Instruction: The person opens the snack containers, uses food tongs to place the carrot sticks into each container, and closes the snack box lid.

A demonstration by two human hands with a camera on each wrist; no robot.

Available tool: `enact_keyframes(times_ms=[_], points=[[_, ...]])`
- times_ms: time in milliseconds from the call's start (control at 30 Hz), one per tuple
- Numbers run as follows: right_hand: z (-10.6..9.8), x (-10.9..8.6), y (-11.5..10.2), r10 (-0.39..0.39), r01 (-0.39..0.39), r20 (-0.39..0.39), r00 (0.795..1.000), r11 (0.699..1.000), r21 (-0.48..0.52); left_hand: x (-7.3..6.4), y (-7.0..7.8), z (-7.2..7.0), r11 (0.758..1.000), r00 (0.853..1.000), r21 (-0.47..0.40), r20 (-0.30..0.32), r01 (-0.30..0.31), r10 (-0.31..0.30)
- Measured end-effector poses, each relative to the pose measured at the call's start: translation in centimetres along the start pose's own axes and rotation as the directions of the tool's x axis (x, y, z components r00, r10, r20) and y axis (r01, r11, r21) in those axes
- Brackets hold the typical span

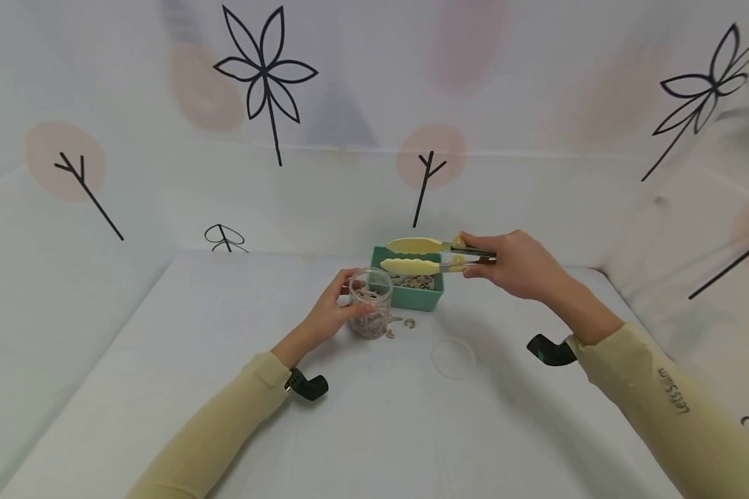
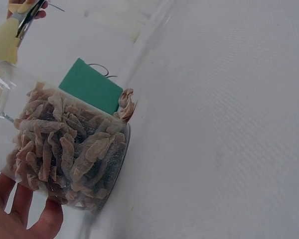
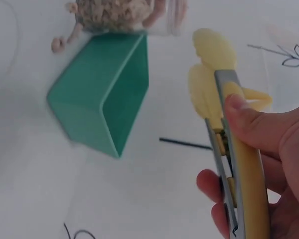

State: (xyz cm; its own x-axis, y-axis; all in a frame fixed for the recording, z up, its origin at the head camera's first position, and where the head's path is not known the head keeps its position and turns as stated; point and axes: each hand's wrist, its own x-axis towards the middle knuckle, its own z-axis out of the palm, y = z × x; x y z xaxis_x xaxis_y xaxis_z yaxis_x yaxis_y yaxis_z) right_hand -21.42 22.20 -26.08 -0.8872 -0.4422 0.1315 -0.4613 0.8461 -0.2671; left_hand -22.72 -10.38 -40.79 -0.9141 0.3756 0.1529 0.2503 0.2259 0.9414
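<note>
My left hand point(image 1: 332, 315) grips a clear round jar point(image 1: 371, 320) standing on the table, fingers on its far side and thumb across its front. Wrinkled, light-brown dried strips point(image 2: 65, 144) fill much of the jar. My right hand point(image 1: 517, 265) holds yellow-tipped tongs point(image 1: 415, 266) with metal arms, raised level above a green box point(image 1: 412, 298). The tong tips stand apart, with nothing between them in the head view. Inside the box lie similar dried pieces point(image 1: 415, 281). In the right wrist view, my right thumb presses along one arm of the tongs point(image 3: 246, 184).
Several loose dried pieces point(image 1: 409, 323) lie on the white table point(image 1: 362, 430) beside the jar and box. A clear round lid point(image 1: 453, 358) lies flat to their right. White cloth walls point(image 1: 343, 201) with printed plants stand behind and at both sides.
</note>
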Motion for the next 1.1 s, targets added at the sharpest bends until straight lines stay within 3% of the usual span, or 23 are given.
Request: enact_keyframes(times_ms=[133, 267, 367, 467, 600, 767, 900, 1100], points=[[-0.7, 0.7, 0.6, 0.041, -0.037, 0.020, 0.999, 0.988, -0.149, 0.1, 0.0, -0.1, 1.000, 1.000, 0.003, 0.011, 0.008, -0.008], [-0.7, 2.1, 1.0, 0.102, -0.067, 0.104, 0.989, 0.954, -0.293, -0.6, 1.5, -0.2, 1.000, 1.000, 0.019, 0.010, 0.001, -0.002], [-0.7, 3.2, 0.7, 0.131, -0.059, 0.177, 0.975, 0.930, -0.363, -0.7, 1.3, -0.1, 1.000, 1.000, 0.020, 0.001, -0.011, 0.011], [-0.7, 4.3, 0.0, 0.138, -0.029, 0.236, 0.962, 0.910, -0.413, -0.1, -0.2, 0.0, 1.000, 1.000, 0.012, -0.004, -0.008, 0.008], [-0.5, 5.5, -1.0, 0.119, 0.031, 0.286, 0.951, 0.883, -0.469, -0.1, -0.2, 0.0, 1.000, 1.000, 0.013, -0.010, -0.021, 0.021], [0.8, 6.4, -1.8, 0.097, 0.072, 0.324, 0.941, 0.879, -0.472, -0.2, -0.2, 0.1, 1.000, 1.000, 0.005, -0.024, -0.012, 0.012], [1.8, 6.8, -2.2, 0.122, 0.043, 0.340, 0.932, 0.897, -0.440, -0.1, -0.3, 0.1, 1.000, 1.000, 0.002, -0.017, -0.007, 0.007], [2.8, 6.8, -1.3, 0.132, -0.003, 0.320, 0.938, 0.928, -0.372, -0.1, -0.3, 0.2, 1.000, 1.000, -0.014, -0.016, -0.018, 0.018]])
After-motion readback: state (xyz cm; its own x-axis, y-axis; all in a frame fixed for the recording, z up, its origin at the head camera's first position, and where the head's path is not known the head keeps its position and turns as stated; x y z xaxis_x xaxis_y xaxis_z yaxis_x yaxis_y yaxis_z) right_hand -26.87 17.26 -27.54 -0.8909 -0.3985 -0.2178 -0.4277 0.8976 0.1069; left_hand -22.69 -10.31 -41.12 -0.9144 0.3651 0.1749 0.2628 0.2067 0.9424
